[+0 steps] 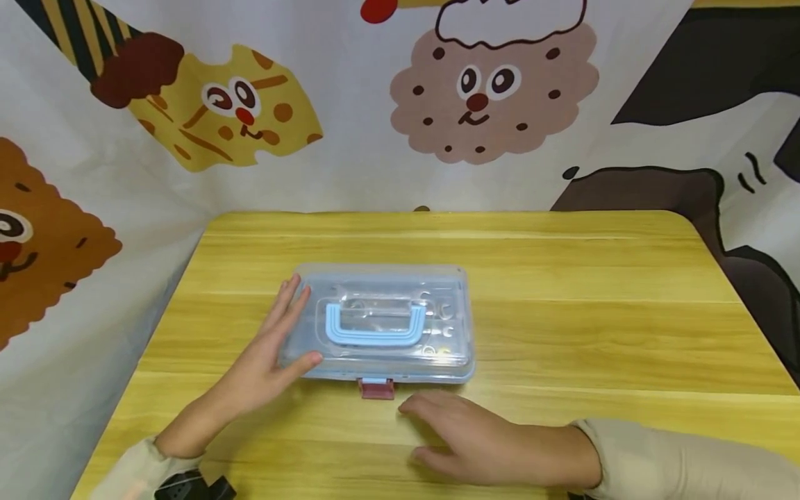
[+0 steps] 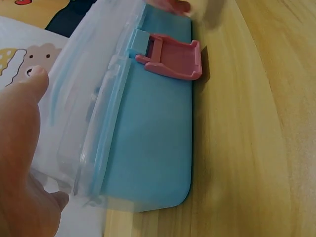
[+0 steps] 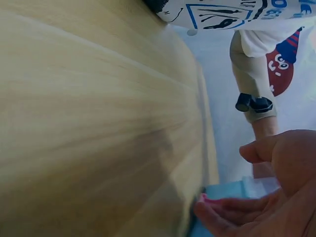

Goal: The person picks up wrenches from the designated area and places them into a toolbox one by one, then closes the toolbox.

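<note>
A clear-lidded plastic toolbox with a light blue base lies on the table, its lid down. A light blue handle lies flat on top. The pink latch at the front juts outward from the blue wall. My left hand rests on the box's left end, fingers spread along the side and thumb over the front corner of the lid. My right hand is just in front of the box, right of the latch, with loosely bent fingers and nothing in its grasp. Wrench-like shapes show through the lid.
The wooden table extends right of and behind the box. A cloth printed with cartoon biscuits and cheese hangs behind the table and along its left side.
</note>
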Demonstrator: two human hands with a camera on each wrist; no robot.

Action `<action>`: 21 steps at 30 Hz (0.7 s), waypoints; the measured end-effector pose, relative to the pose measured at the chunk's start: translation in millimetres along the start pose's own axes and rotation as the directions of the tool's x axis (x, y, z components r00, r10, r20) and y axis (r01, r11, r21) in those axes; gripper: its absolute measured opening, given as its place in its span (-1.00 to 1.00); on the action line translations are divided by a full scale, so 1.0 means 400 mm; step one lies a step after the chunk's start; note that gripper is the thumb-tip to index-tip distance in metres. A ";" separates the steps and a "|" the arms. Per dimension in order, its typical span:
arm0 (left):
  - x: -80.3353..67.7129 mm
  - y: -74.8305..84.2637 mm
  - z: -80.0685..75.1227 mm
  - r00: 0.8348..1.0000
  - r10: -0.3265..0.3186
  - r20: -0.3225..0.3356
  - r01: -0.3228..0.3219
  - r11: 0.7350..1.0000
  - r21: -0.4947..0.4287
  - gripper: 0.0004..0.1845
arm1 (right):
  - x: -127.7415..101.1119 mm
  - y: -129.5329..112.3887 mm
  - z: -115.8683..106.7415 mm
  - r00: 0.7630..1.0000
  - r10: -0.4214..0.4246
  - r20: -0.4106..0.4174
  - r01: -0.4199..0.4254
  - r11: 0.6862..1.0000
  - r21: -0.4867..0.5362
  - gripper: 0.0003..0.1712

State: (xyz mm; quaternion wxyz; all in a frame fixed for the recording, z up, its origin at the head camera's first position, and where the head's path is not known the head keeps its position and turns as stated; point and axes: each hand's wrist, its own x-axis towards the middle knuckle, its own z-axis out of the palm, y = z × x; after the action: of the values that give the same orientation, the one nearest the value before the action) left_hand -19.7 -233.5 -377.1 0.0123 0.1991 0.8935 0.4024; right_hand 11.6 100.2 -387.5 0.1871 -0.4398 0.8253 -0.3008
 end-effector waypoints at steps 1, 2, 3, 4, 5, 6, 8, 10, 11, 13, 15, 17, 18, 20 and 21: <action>0.000 0.000 0.001 1.000 -0.002 0.000 0.002 1.000 -0.001 -0.02 | 0.003 0.001 0.005 0.999 0.039 0.017 -0.039 0.999 0.011 -0.41; 0.001 0.000 0.002 1.000 -0.004 0.000 0.004 1.000 -0.003 -0.02 | 0.006 0.003 0.011 0.997 0.067 0.025 -0.067 0.997 0.026 -0.31; 0.001 0.000 0.003 1.000 -0.005 0.000 0.005 1.000 -0.002 -0.02 | 0.010 0.006 0.017 0.996 0.081 0.025 -0.082 0.995 0.049 -0.22; 0.002 -0.001 0.003 1.000 -0.006 0.001 0.006 1.000 -0.002 -0.02 | 0.014 0.010 0.022 0.996 0.092 0.021 -0.093 0.992 0.082 -0.14; 0.002 -0.001 0.004 1.000 -0.005 0.001 0.005 1.000 -0.002 -0.02 | 0.018 0.015 0.028 0.995 0.095 0.014 -0.096 0.989 0.116 -0.09; 0.001 -0.002 0.004 1.000 -0.005 0.002 0.005 1.000 -0.001 -0.02 | 0.021 0.020 0.033 0.995 0.095 0.009 -0.096 0.982 0.163 -0.06; 0.001 -0.002 0.004 1.000 -0.005 0.003 0.005 1.000 -0.002 -0.02 | 0.030 0.030 0.042 0.995 0.097 0.009 -0.095 0.949 0.300 -0.05; 0.000 -0.003 0.003 1.000 -0.005 0.004 0.005 1.000 -0.006 -0.02 | 0.037 0.036 0.046 0.992 0.126 0.033 -0.127 0.884 0.449 -0.14; -0.001 -0.003 0.003 1.000 -0.003 0.003 0.003 1.000 -0.006 -0.02 | 0.041 0.039 0.048 0.989 0.141 0.049 -0.146 0.842 0.520 -0.18; -0.001 -0.003 0.003 1.000 -0.002 0.002 0.002 1.000 -0.006 -0.02 | 0.047 0.042 0.049 0.980 0.178 0.084 -0.190 0.746 0.639 -0.25; -0.003 -0.004 0.003 1.000 -0.003 0.000 0.003 1.000 -0.005 -0.02 | 0.053 0.044 0.051 0.975 0.198 0.104 -0.212 0.666 0.715 -0.30; -0.004 -0.005 0.003 1.000 -0.002 -0.003 0.002 1.000 -0.002 -0.02 | 0.057 0.048 0.055 0.977 0.179 0.113 -0.199 0.591 0.782 -0.34; -0.003 -0.005 0.003 1.000 0.000 -0.004 0.000 1.000 -0.002 -0.02 | 0.059 0.049 0.057 0.980 0.163 0.117 -0.189 0.554 0.811 -0.35; -0.002 -0.006 0.003 1.000 0.006 -0.006 -0.006 1.000 -0.003 -0.02 | 0.064 0.052 0.064 0.985 0.118 0.123 -0.165 0.471 0.866 -0.31; -0.001 -0.007 0.003 1.000 0.010 -0.007 -0.010 1.000 -0.005 -0.02 | 0.067 0.053 0.068 0.987 0.098 0.124 -0.154 0.427 0.891 -0.27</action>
State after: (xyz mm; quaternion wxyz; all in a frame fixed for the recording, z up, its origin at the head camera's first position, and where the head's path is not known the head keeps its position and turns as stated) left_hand -20.0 -234.6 -379.9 0.0077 0.2021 0.8916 0.4051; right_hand -0.2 78.0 -423.0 0.4354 -0.2183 0.5652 -0.6658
